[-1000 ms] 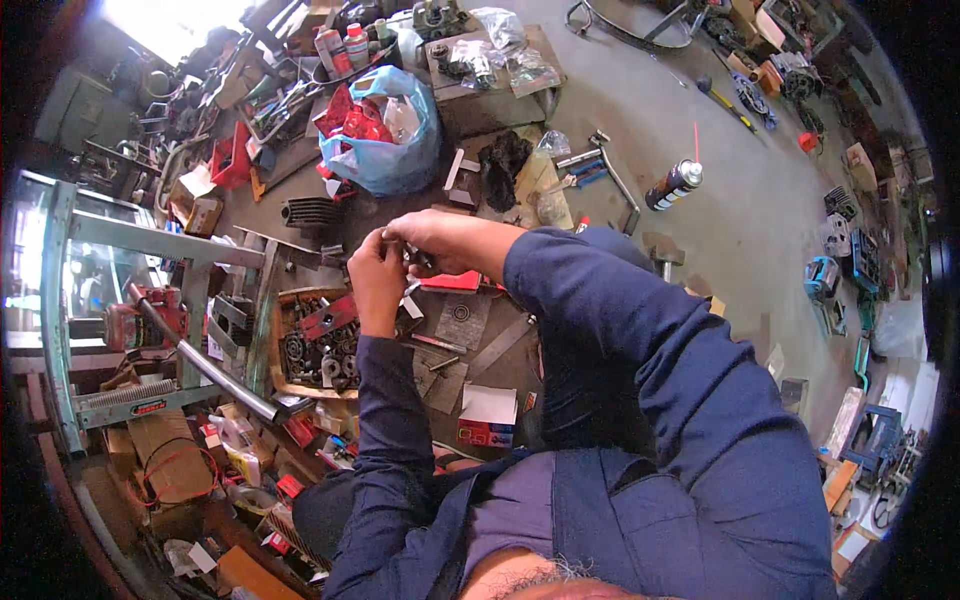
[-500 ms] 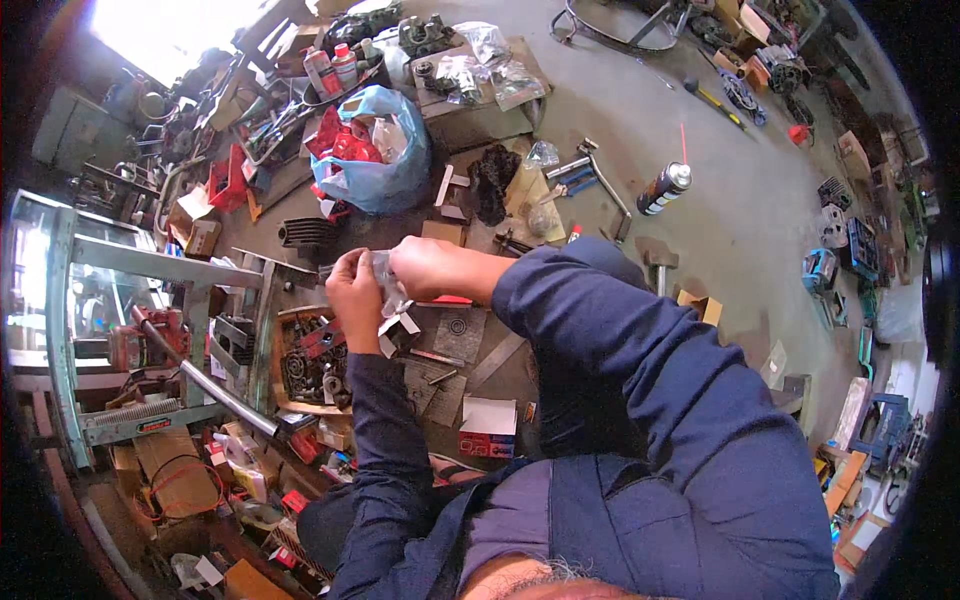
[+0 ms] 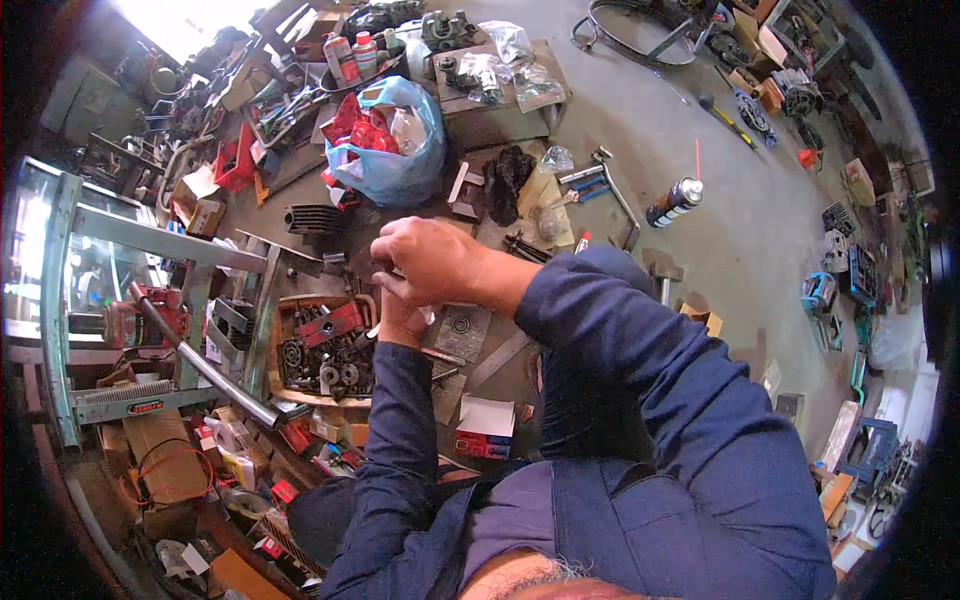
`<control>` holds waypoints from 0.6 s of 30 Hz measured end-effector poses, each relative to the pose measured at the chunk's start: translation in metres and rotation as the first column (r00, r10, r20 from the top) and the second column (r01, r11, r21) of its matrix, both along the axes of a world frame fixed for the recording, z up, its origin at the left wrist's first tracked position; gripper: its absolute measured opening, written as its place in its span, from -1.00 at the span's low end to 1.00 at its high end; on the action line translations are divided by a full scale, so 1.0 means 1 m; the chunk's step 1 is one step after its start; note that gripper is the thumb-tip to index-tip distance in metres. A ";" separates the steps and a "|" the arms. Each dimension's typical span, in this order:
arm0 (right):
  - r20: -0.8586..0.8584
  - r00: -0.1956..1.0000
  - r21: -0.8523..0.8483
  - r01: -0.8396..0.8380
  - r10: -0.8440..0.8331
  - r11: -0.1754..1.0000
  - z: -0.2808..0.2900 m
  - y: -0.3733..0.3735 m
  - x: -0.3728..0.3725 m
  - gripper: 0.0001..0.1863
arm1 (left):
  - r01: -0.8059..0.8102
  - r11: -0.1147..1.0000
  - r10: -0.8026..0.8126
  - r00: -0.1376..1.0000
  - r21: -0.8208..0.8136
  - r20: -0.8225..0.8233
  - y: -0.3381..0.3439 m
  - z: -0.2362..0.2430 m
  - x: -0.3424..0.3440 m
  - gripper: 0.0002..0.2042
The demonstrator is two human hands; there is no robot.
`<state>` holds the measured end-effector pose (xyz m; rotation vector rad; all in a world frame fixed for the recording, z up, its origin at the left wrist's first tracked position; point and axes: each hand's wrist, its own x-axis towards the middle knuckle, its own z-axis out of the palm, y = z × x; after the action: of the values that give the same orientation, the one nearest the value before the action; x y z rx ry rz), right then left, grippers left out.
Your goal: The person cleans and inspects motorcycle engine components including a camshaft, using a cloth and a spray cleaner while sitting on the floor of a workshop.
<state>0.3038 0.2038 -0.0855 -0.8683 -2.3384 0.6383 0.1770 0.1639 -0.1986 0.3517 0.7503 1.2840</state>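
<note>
A pale scrap shows beneath the right hand, cupped across the left hand, perhaps for steadiness; whether either's fingers clamp it cannot be told. Nearby, a rimmed tray likely keeps metal parts from scattering.

Grey floor bearing spray can, blue bag, yellow-handled tool

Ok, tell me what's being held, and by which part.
It can't be told: the right hand hides much of the left hand and any hold.
</note>
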 end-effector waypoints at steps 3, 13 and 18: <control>0.130 0.989 -0.063 0.083 -0.074 0.995 0.000 0.012 0.003 -0.72 | 0.005 0.969 -0.007 1.000 0.248 0.007 0.024 -0.006 -0.005 -0.62; -0.069 0.994 -0.039 0.086 -0.089 0.996 -0.005 0.030 0.003 -0.72 | -0.082 0.988 0.110 0.969 0.132 -0.223 0.022 0.022 -0.031 -0.78; -0.119 0.984 -0.035 0.130 -0.133 0.991 0.000 0.043 0.010 -0.73 | -0.196 0.980 0.198 0.976 0.030 -0.092 0.027 0.044 -0.038 -0.85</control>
<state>0.3139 0.2472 -0.0855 -0.9598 -2.1495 0.6495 0.1389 0.1906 -0.1546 0.3629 0.8694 1.4709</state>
